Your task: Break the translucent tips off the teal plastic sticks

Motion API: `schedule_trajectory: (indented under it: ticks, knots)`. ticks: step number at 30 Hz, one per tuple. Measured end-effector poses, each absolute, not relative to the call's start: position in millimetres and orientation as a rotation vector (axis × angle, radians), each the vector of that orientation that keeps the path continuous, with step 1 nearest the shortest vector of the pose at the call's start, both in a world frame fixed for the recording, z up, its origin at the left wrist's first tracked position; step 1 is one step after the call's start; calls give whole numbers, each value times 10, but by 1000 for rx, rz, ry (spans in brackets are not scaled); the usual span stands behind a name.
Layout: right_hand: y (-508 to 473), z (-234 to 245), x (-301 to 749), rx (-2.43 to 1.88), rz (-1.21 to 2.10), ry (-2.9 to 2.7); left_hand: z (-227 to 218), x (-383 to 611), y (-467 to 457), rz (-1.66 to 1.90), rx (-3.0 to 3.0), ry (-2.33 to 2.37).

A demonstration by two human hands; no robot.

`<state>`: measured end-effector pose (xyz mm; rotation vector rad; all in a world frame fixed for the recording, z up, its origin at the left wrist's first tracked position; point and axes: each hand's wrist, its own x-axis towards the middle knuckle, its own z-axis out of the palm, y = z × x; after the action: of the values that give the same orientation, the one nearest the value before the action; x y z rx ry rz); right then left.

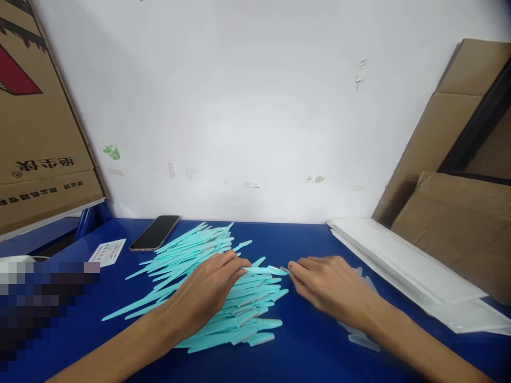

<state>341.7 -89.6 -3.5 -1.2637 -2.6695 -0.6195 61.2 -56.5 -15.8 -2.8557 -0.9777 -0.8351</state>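
Left grip (214,281) tight on turquoise tool (258,271)

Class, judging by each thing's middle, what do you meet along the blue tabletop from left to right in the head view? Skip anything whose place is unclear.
White printed card → phone → pile of turquoise tools → right hand → white flat stack

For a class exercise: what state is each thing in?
Left hand: closed on one turquoise tool
Right hand: closed on clear cover by tool's tip
Remaining tools: heaped loosely
Clear pieces: loose, partly hidden
Phone: flat, screen dark
Card: lying flat
White sheets: stacked
Left carton: printing upside down
Right cardboard: creased
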Motion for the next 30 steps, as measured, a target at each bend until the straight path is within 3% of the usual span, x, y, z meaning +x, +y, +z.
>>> schedule_trajectory:
  ticks: [16,24,30]
  knots:
    - [-891,-29,3444,-1067,-696,-2648,-271,549,-532,-775,-2933,-993]
    - [-879,-61,3479,-1114,-511,-2498,-183,570,-536,-861,-2977,-1151]
    - [-902,-115,3437,-943,-443,-2386,-176,582,-555,-876,-2960,-1016]
